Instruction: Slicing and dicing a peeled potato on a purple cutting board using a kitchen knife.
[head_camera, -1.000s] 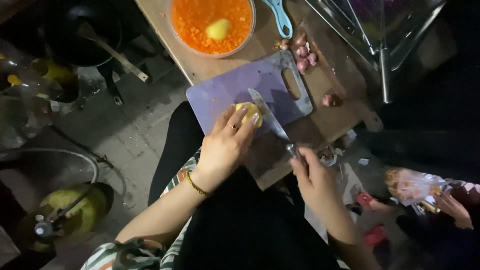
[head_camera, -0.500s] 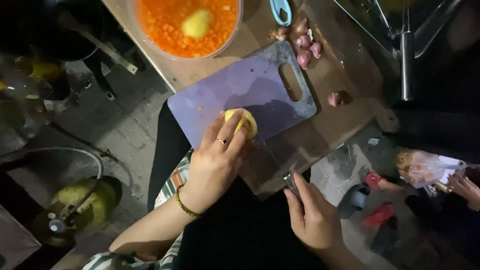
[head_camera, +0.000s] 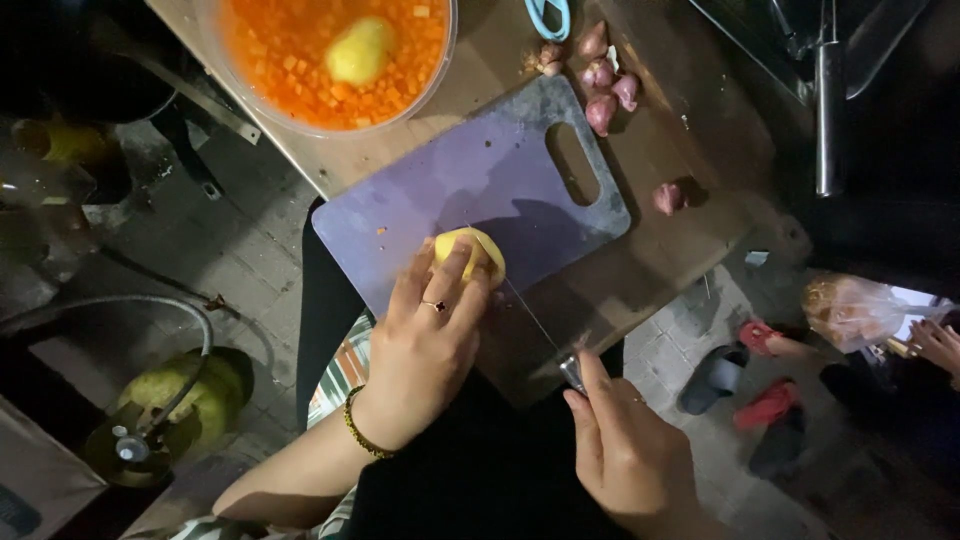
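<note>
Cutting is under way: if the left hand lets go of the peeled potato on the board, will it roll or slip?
The potato looks rounded, so it may roll on the flat purple board. Its peeled surface is probably slick. The left hand pins it beside the knife.

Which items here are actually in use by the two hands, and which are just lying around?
In use:
left hand pressing the peeled potato
right hand gripping the knife
purple cutting board

Lying about:
bowl of orange cubes
shallots
blue scissors
sandals

A peeled yellow potato lies on the purple cutting board, a thin knife blade against it.
</note>
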